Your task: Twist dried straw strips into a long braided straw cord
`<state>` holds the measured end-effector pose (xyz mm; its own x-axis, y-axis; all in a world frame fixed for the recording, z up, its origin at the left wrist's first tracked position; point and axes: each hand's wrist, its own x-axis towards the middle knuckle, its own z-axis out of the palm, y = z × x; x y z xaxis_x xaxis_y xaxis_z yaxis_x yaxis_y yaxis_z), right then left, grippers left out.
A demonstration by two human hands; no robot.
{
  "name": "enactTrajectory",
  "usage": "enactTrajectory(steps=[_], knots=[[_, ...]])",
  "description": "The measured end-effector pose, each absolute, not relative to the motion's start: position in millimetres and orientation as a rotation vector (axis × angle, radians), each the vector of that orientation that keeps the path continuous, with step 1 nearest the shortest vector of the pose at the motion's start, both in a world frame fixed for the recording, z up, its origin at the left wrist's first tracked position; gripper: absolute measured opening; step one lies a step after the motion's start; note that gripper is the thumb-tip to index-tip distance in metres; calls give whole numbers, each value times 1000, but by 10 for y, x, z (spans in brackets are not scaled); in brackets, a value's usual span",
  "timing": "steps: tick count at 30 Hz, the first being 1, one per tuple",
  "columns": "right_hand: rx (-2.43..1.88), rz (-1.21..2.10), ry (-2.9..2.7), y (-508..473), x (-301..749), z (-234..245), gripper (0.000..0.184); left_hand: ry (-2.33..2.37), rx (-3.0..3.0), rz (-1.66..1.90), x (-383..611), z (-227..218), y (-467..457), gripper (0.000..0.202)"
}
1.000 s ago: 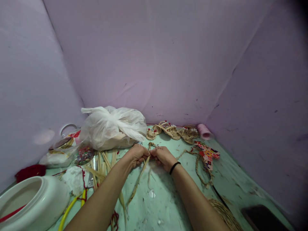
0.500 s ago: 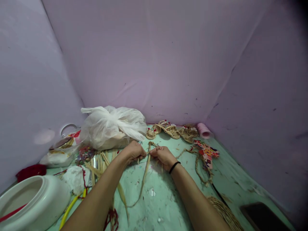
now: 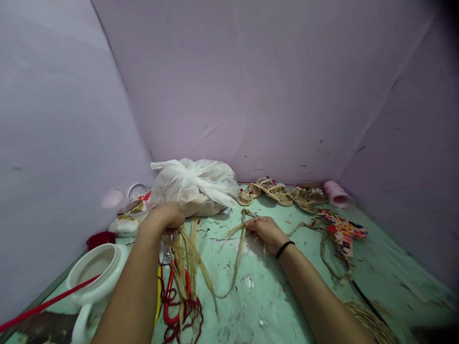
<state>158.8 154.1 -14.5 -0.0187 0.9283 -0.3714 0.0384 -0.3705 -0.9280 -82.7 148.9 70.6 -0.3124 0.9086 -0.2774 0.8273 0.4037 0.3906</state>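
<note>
My right hand (image 3: 267, 231) is closed in a pinch on a thin braided straw cord (image 3: 246, 213). Loose straw ends hang from the pinch, and one long strip (image 3: 236, 267) curves down across the table. A black band circles the right wrist. At the left, my left hand (image 3: 168, 216) is over the upper ends of a bundle of dry straw strips (image 3: 193, 253). Its fingers are curled downward and mostly hidden, so whether they grip a strip does not show. Red yarn (image 3: 193, 315) and a red-handled tool (image 3: 171, 310) lie by the strips' lower ends.
A knotted white plastic bag (image 3: 201, 184) stands at the back, beside small woven straw slippers (image 3: 276, 191) and a pink thread spool (image 3: 336, 193). Patterned cloth (image 3: 344, 231) and coiled straw cord (image 3: 369, 320) lie right. A white pot (image 3: 120, 267) with a red stick stands left.
My left hand has left the cord and moved left to the straw bundle. My right hand keeps its pinch on the cord. The whole view has swung left.
</note>
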Motion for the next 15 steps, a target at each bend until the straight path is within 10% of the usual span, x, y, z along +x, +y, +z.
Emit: enactTrajectory(steps=[5,15], knots=[[-1480,1509,-1035,1540,1590,-139,9,2228,1463,-240,-846,373,1686,11],[-1509,1489,-1048,1540,1593,-135,10,1650,1785,-102,-383,891,1377,10]])
